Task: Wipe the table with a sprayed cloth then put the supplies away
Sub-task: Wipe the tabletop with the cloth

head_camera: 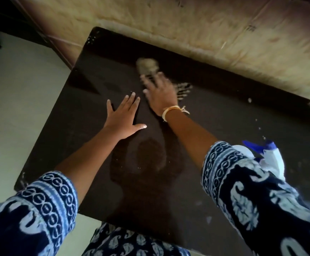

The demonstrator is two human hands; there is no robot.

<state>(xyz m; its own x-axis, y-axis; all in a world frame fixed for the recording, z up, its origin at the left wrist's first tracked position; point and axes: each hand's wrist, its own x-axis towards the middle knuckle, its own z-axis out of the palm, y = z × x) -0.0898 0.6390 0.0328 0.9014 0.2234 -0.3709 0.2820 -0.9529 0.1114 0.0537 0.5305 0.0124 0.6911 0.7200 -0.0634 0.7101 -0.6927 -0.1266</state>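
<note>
Our right hand (160, 93) presses the cloth (147, 66), which pokes out ahead; our flat left hand (123, 115) leans on the dark surface (224, 126) beside it

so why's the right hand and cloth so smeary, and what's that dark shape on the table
Head view: motion blur smears the right hand and cloth; left hand sharp. The shape is the person's reflection in the glossy table; edges bend from the wide-angle lens.

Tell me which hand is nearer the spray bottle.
Right. The right hand is on the cloth mid-table, the same side as the spray bottle; the left hand lies flat farther away.
</note>
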